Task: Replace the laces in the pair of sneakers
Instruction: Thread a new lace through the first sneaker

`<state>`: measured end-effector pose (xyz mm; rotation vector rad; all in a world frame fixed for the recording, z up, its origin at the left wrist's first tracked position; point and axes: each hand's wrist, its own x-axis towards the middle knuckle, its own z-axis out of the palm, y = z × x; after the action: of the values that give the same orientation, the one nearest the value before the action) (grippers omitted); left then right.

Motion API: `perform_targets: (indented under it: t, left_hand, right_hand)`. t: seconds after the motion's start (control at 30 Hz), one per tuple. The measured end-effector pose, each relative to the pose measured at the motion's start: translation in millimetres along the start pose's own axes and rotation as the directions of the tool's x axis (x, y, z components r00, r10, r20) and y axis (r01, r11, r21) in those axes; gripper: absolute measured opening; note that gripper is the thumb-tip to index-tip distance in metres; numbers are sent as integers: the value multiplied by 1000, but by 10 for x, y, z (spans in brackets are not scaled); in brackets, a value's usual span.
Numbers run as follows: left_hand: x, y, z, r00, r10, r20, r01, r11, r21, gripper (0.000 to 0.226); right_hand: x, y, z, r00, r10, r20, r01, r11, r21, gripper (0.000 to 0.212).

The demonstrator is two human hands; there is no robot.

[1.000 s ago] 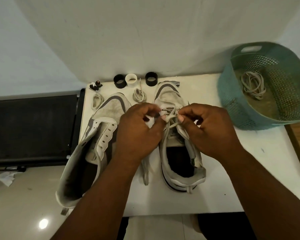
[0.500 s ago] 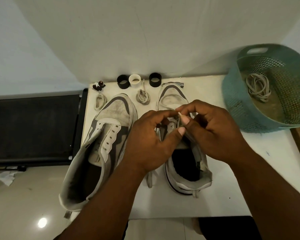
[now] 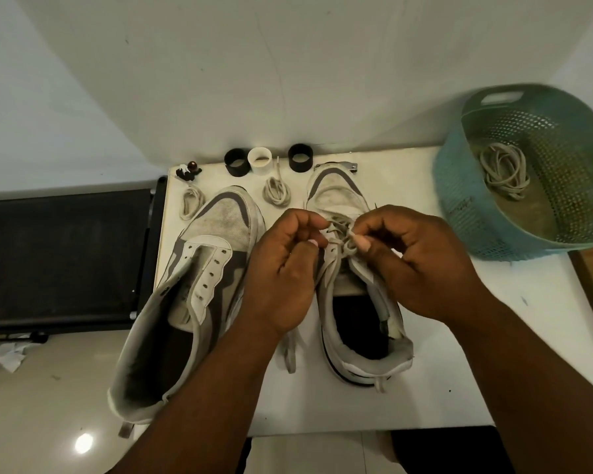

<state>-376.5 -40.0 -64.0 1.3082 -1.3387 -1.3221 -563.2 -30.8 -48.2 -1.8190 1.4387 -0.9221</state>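
Both hands meet over the laced part of the right sneaker (image 3: 336, 200), hiding most of its eyelets; which holes the lace (image 3: 348, 244) passes through cannot be made out. The left hand (image 3: 285, 268) has its fingers curled, thumb and forefinger pinched on a strand at the tongue's left edge. The right hand (image 3: 415, 261) pinches a loop of the same lace between thumb and fingertips — the two hands nearly touching above the shoe's throat. A loose lace end (image 3: 290, 354) trails on the white table (image 3: 493, 354) between the shoes. The left sneaker (image 3: 192, 278) lies beside it unlaced, its heel hanging past the table edge. Two coiled laces (image 3: 276, 193) rest near the toes, with three short rings (image 3: 261, 160) along the back edge. A teal basket (image 3: 466, 206), cut off at the right, holds another bundle of laces (image 3: 504, 172). Compared with half a second ago, the hands have separated slightly and dropped closer to the eyelets — the toe of the right sneaker shows more fully.
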Motion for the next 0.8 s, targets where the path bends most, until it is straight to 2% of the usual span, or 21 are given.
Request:
perform_targets:
  t: [0.07, 0.2, 0.27, 0.33, 0.37, 0.43, 0.5, 0.57, 0.67, 0.8]
  left_hand:
    - [-8, -11, -24, 999, 51, 13, -52, 996, 73, 21]
    - [-24, -35, -71, 995, 98, 11, -94, 921, 378, 35]
    - [-28, -14, -73, 997, 79, -16, -64, 900, 431, 36]
    - [-27, 9, -80, 998, 53, -43, -29, 904, 427, 31]
    - [-28, 17, -88, 998, 46, -53, -19, 906, 423, 27]
    - [-32, 34, -107, 997, 46, -57, -18, 910, 414, 19]
    - [-48, 79, -115, 996, 78, -44, -54, 915, 400, 15]
    - [-68, 123, -117, 992, 127, -20, -109, 913, 394, 21]
    - [-75, 113, -118, 976, 217, 21, -204, 874, 440, 18]
    - [-60, 58, -133, 961, 274, 34, -253, 824, 507, 37]
  right_hand:
    - [13, -10, -2, 988, 93, -124, -98, 994, -37, 9]
    - [17, 39, -25, 923, 259, -286, -331, 912, -243, 5]
    - [8, -18, -60, 909, 195, -369, -313, 903, -294, 7]
    - [6, -134, -73, 908, 31, -418, -198, 911, -363, 14]
    - [5, -204, -61, 913, -51, -406, -128, 907, -401, 15]
    - [10, -302, -6, 949, -129, -288, -5, 907, -421, 16]
    - [12, -316, 64, 990, -71, -123, 18, 923, -384, 21]
    - [10, -275, 108, 1000, 28, -9, -30, 925, -378, 24]
    - [3, -235, 102, 995, 87, 52, -57, 903, -425, 19]
    - [11, -217, 74, 988, 105, 116, -39, 884, -465, 14]
